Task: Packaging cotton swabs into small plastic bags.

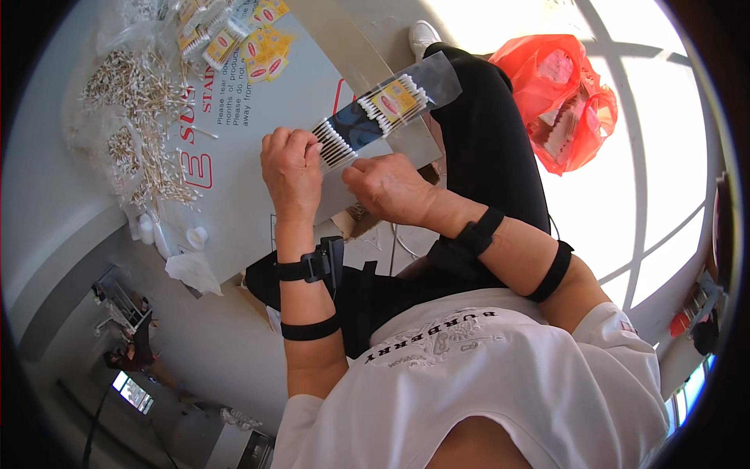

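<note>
A clear plastic sleeve (444, 81) of cotton swabs stretches slantwise over the table's edge. Inside it the swabs (334, 141) lie side by side, with a yellow label card (393, 100) over their far ends and a dark middle stretch. My left hand (291, 166) is closed at the sleeve's near left corner, fingers pinched. Beside the opposite near corner, my right hand (388, 186) is closed too, thumb and fingertips pressed together on the sleeve's edge. The fingertips of both hands partly hide the near end.
A heap of loose cotton swabs (133, 86) in clear plastic lies on the left of the printed board tabletop (242, 168). Yellow label cards (267, 53) and filled packs (223, 43) sit at the far side. A red plastic bag (539, 62) stands on the floor at right.
</note>
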Tool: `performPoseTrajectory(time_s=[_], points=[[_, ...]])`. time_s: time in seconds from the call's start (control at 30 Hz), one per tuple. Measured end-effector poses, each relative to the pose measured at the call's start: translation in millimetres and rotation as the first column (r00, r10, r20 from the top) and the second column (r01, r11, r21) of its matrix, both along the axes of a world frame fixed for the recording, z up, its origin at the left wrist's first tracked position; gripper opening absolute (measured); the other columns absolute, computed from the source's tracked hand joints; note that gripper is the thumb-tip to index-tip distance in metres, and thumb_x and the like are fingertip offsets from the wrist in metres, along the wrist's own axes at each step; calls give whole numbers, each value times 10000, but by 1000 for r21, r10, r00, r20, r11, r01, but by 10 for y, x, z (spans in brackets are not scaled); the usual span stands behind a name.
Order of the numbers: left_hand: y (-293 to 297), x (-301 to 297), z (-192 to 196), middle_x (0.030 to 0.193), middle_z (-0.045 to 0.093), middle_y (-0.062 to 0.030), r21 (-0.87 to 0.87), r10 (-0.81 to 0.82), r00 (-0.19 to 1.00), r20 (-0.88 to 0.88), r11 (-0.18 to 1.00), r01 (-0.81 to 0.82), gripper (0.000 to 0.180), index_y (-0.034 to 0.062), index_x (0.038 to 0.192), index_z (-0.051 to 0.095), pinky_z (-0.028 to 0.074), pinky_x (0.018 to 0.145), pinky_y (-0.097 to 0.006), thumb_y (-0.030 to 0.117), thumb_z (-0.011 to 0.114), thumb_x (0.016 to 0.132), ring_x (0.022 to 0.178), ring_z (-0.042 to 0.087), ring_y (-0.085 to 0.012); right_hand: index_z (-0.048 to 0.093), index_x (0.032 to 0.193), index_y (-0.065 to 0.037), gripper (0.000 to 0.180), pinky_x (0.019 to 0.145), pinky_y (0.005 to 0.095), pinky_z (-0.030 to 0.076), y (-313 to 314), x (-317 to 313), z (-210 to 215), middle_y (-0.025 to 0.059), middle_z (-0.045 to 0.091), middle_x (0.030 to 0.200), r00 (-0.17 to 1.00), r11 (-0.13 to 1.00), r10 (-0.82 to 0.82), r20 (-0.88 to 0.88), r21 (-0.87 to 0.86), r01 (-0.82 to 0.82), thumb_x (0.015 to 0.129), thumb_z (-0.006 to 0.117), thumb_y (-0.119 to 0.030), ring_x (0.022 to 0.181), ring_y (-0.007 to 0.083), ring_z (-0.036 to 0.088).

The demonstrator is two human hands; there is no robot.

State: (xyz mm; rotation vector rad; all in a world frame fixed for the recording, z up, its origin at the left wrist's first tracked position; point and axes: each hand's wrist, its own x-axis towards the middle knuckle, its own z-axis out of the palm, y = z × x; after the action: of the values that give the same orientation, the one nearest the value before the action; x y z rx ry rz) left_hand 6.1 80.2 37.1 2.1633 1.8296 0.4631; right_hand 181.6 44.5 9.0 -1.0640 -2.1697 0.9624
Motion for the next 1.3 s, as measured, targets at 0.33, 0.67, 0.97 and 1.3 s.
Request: performPoseTrajectory(time_s=[0.33, 0.67, 0.97, 1.3], points=[[8, 15, 21, 851, 569, -77, -46, -58, 998, -24, 997, 57, 152, 65, 816, 619, 462, 768, -411, 0, 726, 730, 855, 549, -306, 550, 796, -34, 143, 597, 429, 520, 15, -6, -7, 127, 618, 759, 999, 999, 22, 24, -25, -21, 725, 664, -85, 715, 340, 654], [18, -28, 39, 897, 552, -85, -35, -132, 991, -20, 991, 131, 182, 61, 854, 562, 449, 783, -417, -26, 685, 753, 899, 531, -313, 552, 844, -38, 192, 600, 420, 527, 17, -45, -19, 123, 625, 771, 998, 1000, -2, 64, -24, 3, 717, 678, -107, 715, 332, 662], [-229, -73, 358, 852, 543, -82, -138, -59, 991, 119, 988, 76, 173, 40, 844, 557, 457, 749, -407, -40, 677, 748, 854, 533, -303, 596, 877, -48, 196, 629, 405, 543, 10, -55, 1, 117, 661, 818, 994, 998, 0, 112, -55, 7, 712, 679, -112, 753, 320, 680], [-367, -66, 209, 846, 572, -76, -113, 70, 985, 159, 992, -52, 155, 37, 830, 605, 472, 745, -400, -39, 704, 738, 853, 554, -293, 604, 915, -63, 158, 566, 411, 514, 1, -72, -25, 88, 642, 778, 998, 998, -57, 39, 0, 57, 760, 630, -68, 700, 323, 659]])
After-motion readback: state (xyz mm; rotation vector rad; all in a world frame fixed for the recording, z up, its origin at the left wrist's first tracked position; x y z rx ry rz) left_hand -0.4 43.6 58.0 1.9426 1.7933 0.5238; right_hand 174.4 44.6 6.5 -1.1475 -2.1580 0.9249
